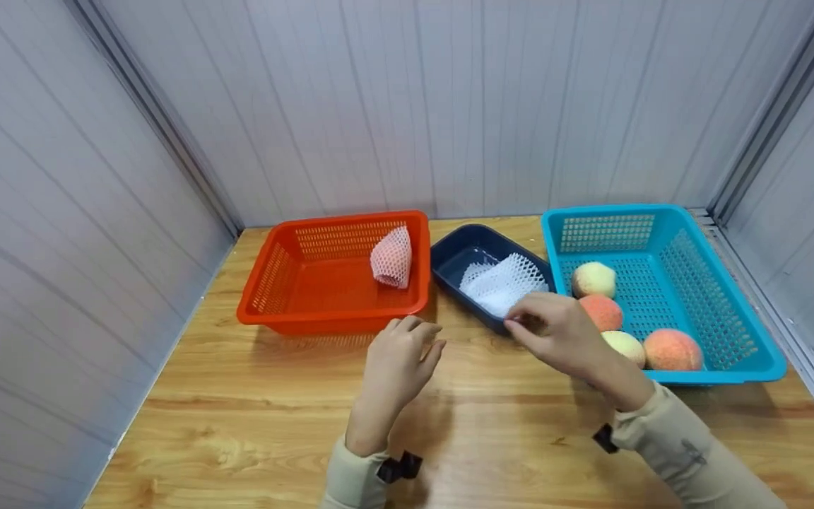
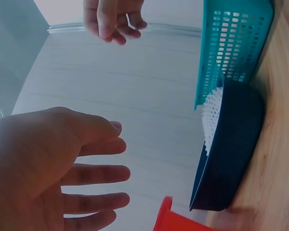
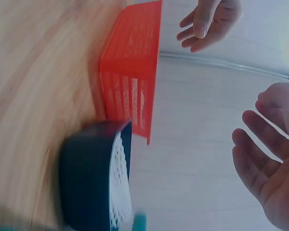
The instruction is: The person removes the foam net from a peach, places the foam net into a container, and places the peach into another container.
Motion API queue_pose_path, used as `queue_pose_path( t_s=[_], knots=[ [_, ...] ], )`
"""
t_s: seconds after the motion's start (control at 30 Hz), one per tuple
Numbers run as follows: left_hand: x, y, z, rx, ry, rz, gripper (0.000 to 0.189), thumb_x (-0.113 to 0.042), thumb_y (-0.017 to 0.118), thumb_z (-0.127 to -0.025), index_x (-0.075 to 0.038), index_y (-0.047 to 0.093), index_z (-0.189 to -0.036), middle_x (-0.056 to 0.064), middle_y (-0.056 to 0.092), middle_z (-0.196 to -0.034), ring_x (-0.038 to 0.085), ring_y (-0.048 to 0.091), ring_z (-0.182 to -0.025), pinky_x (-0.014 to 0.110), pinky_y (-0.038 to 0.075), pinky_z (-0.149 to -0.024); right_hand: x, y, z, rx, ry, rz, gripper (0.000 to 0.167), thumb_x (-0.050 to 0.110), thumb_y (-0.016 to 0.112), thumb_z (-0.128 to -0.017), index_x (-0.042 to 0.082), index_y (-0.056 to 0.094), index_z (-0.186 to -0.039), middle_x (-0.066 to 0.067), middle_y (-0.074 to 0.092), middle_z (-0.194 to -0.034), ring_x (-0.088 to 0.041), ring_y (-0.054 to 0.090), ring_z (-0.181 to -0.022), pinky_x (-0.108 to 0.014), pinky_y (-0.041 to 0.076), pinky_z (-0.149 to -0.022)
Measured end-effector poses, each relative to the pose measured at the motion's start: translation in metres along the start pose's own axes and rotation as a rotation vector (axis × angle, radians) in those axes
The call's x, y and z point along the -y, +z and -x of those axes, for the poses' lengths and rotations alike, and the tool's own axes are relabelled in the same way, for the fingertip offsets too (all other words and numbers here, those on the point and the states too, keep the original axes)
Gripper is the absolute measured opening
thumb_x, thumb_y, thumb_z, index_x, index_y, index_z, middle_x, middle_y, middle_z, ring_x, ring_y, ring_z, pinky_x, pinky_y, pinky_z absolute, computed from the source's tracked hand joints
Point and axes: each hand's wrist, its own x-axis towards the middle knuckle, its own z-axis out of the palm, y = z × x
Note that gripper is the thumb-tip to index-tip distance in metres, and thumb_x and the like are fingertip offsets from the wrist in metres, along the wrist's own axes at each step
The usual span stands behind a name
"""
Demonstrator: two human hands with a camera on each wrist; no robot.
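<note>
My left hand hovers in front of the red basket, its fingers loosely bent and holding nothing. My right hand is over the near right end of the dark blue tray. Its fingers are gently curved, and the right wrist view shows nothing between them. White foam fruit nets lie in the tray. One peach in a white foam net sits at the right side of the red basket. In the blue basket are several bare peaches, some partly behind my right hand.
All the containers stand on a wood-grain table, with the tray between the two baskets. Pale panel walls rise behind and at both sides. The blue basket stands close to the right wall.
</note>
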Motion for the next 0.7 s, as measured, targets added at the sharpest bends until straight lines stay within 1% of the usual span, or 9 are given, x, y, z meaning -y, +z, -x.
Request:
queue_pose_path(
  t_s=[0.03, 0.1, 0.23, 0.3, 0.37, 0.47, 0.57, 0.7],
  knots=[
    [0.001, -0.001, 0.002, 0.01, -0.02, 0.0, 0.017, -0.028, 0.072, -0.087, -0.016, 0.074, -0.099, 0.0, 0.067, -0.095, 0.021, 0.06, -0.082, 0.033, 0.052, -0.068, -0.001, 0.007, -0.004, 0.007, 0.003, -0.003, 0.009, 0.003, 0.072, -0.083, 0.012, 0.07, -0.086, 0.004, 0.066, -0.083, -0.011, 0.06, -0.075, -0.03, 0.052, -0.063],
    [0.005, -0.004, 0.004, 0.027, -0.06, -0.002, 0.017, -0.029, 0.072, -0.088, -0.016, 0.074, -0.099, 0.0, 0.067, -0.096, 0.021, 0.059, -0.082, 0.034, 0.052, -0.068, -0.002, 0.02, -0.011, 0.029, 0.024, -0.005, 0.008, 0.005, 0.072, -0.084, 0.012, 0.07, -0.088, 0.004, 0.066, -0.086, -0.011, 0.061, -0.077, -0.03, 0.053, -0.064],
    [0.013, -0.009, 0.007, 0.052, -0.139, -0.012, 0.017, -0.028, 0.072, -0.087, -0.016, 0.075, -0.099, 0.001, 0.067, -0.095, 0.02, 0.058, -0.081, 0.033, 0.051, -0.067, -0.009, 0.047, -0.024, 0.068, 0.052, 0.015, 0.011, 0.008, 0.074, -0.083, 0.011, 0.071, -0.094, 0.001, 0.067, -0.095, -0.012, 0.062, -0.088, -0.032, 0.053, -0.077],
    [0.018, -0.011, 0.007, 0.058, -0.165, -0.019, 0.017, -0.027, 0.072, -0.087, -0.016, 0.075, -0.099, 0.001, 0.067, -0.095, 0.02, 0.058, -0.081, 0.033, 0.051, -0.068, -0.013, 0.061, -0.029, 0.083, 0.066, 0.035, 0.015, 0.01, 0.075, -0.083, 0.011, 0.072, -0.098, 0.0, 0.067, -0.099, -0.014, 0.062, -0.093, -0.033, 0.051, -0.083],
    [0.023, -0.012, 0.008, 0.06, -0.179, -0.026, 0.017, -0.027, 0.073, -0.087, -0.016, 0.075, -0.099, 0.001, 0.067, -0.095, 0.02, 0.058, -0.081, 0.033, 0.051, -0.068, -0.017, 0.073, -0.032, 0.097, 0.073, 0.058, 0.019, 0.013, 0.075, -0.083, 0.01, 0.072, -0.102, -0.002, 0.068, -0.104, -0.017, 0.062, -0.098, -0.035, 0.05, -0.088],
    [0.03, -0.013, 0.01, 0.059, -0.191, -0.028, 0.018, -0.028, 0.073, -0.087, -0.015, 0.075, -0.1, 0.002, 0.067, -0.097, 0.021, 0.059, -0.082, 0.035, 0.052, -0.067, -0.021, 0.088, -0.035, 0.125, 0.085, 0.088, 0.026, 0.017, 0.075, -0.085, 0.01, 0.071, -0.109, -0.005, 0.067, -0.112, -0.021, 0.061, -0.105, -0.038, 0.05, -0.089],
    [0.035, -0.015, 0.012, 0.062, -0.209, -0.02, 0.019, -0.028, 0.073, -0.087, -0.014, 0.075, -0.101, 0.002, 0.067, -0.098, 0.021, 0.059, -0.084, 0.035, 0.053, -0.068, -0.023, 0.101, -0.038, 0.164, 0.094, 0.12, 0.032, 0.021, 0.074, -0.086, 0.012, 0.07, -0.117, -0.007, 0.065, -0.12, -0.023, 0.06, -0.11, -0.04, 0.051, -0.089],
    [0.04, -0.017, 0.016, 0.071, -0.227, 0.032, 0.021, -0.027, 0.073, -0.087, -0.014, 0.074, -0.104, 0.002, 0.066, -0.103, 0.021, 0.059, -0.09, 0.035, 0.053, -0.073, -0.025, 0.119, -0.042, 0.204, 0.086, 0.18, 0.037, 0.025, 0.073, -0.088, 0.015, 0.068, -0.123, -0.008, 0.061, -0.129, -0.025, 0.059, -0.112, -0.041, 0.052, -0.087]
  ],
)
